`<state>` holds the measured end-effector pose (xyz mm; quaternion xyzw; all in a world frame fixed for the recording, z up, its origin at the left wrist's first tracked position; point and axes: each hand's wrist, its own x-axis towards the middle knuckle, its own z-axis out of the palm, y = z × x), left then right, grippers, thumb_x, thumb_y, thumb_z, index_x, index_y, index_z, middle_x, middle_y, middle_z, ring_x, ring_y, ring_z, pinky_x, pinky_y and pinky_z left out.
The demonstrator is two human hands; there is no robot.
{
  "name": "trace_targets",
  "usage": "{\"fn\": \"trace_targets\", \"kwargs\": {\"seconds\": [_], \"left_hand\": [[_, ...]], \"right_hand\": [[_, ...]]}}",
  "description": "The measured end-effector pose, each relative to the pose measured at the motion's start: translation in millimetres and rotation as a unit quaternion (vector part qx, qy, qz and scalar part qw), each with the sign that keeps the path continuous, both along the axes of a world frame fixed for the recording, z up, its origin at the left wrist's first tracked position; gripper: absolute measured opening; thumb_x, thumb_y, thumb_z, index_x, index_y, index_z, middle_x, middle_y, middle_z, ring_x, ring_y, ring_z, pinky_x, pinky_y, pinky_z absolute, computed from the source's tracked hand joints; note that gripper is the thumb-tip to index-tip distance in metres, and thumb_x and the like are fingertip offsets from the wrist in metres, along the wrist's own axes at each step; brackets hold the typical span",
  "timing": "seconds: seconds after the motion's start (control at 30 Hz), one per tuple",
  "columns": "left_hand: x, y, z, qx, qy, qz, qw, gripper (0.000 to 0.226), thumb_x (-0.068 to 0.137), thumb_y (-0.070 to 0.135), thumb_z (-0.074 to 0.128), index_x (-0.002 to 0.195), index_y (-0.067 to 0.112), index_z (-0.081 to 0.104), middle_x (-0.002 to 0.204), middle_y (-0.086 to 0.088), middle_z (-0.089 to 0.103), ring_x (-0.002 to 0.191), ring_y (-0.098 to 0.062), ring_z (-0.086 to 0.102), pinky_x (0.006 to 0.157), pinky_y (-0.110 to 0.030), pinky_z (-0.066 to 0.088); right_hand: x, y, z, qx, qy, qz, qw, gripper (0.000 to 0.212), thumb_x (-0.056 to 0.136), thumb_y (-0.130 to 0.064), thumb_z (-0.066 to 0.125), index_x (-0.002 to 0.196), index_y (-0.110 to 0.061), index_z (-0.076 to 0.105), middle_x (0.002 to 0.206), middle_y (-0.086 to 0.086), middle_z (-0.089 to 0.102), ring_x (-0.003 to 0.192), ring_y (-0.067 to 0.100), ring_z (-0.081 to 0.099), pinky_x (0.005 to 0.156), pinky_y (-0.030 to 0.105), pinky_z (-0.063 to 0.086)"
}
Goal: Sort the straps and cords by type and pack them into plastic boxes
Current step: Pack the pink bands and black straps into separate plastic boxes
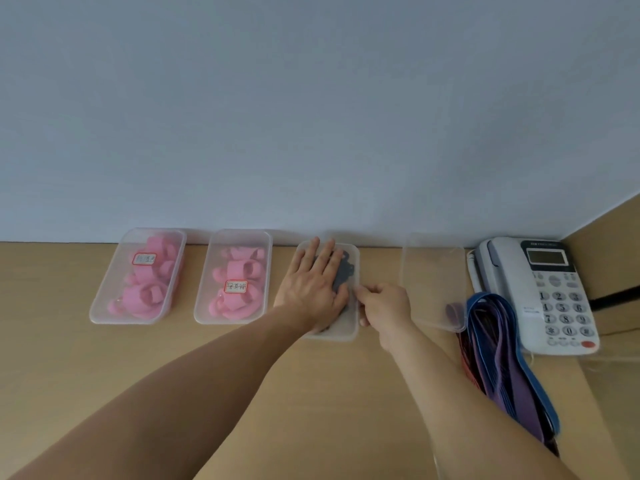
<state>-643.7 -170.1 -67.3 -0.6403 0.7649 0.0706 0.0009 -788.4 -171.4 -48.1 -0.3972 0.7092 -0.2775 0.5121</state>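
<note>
Open desk (329,393) nr front, boxes (95,311) line wall (311,116), phone (540,292) & strap pile (502,358) crowd rt side

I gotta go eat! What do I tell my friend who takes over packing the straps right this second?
Left grip: hand flat, pressing down on the lid of the third box, which holds dark grey pieces.
Right grip: fingers pinch that box's right edge.
Done: the far-left box and the second box, both labelled, hold pink straps and look closed.
Left: finish closing the third box. The blue, purple and red straps lie loose beside the phone, and a clear box overlaps their far end. They probably go in it.
</note>
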Motion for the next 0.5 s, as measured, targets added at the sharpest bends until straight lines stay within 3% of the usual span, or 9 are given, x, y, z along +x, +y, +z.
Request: {"fn": "trace_targets", "kwargs": {"seconds": [0.1, 0.2, 0.37, 0.5], "left_hand": [[-1.2, 0.0, 0.1, -0.005, -0.002, 0.002, 1.0, 0.074, 0.093, 0.052, 0.009, 0.158, 0.016, 0.005, 0.166, -0.004, -0.001, 0.152, -0.025, -0.011, 0.123, -0.043, -0.006], [-0.6, -1.2, -0.1, -0.007, 0.01, 0.003, 1.0, 0.074, 0.094, 0.051, 0.012, 0.158, 0.015, 0.006, 0.166, -0.005, 0.002, 0.152, -0.026, -0.009, 0.123, -0.043, -0.006], [0.7, 0.8, 4.8, -0.015, 0.051, 0.021, 0.998, 0.068, 0.1, 0.048, 0.026, 0.156, 0.011, 0.015, 0.165, -0.009, 0.009, 0.152, -0.027, -0.003, 0.123, -0.042, -0.003], [7.6, 12.8, 9.4, 0.004, 0.06, -0.025, 0.998, 0.085, 0.091, 0.065, 0.009, 0.155, 0.01, 0.018, 0.165, -0.01, 0.005, 0.152, -0.025, -0.01, 0.122, -0.047, -0.004]], "right_hand": [[-4.1, 14.0, 3.3, 0.008, 0.0, 0.015, 1.0, 0.02, 0.091, -0.016, 0.065, 0.073, -0.008, 0.066, 0.056, 0.008, 0.061, 0.043, 0.02, 0.05, 0.05, 0.032, 0.043], [-7.5, 34.9, -1.6, 0.019, -0.037, 0.005, 0.999, 0.026, 0.092, -0.013, 0.065, 0.066, -0.006, 0.062, 0.045, 0.004, 0.053, 0.034, 0.018, 0.043, 0.041, 0.027, 0.036], [-5.4, 32.0, -1.7, 0.008, -0.028, -0.004, 1.0, 0.032, 0.091, -0.017, 0.067, 0.062, -0.007, 0.059, 0.045, 0.006, 0.054, 0.035, 0.018, 0.043, 0.043, 0.028, 0.037], [-4.6, 30.4, -5.7, -0.012, 0.012, -0.001, 1.0, 0.027, 0.09, -0.02, 0.067, 0.064, -0.012, 0.063, 0.052, 0.004, 0.061, 0.039, 0.017, 0.05, 0.047, 0.028, 0.041]]}}
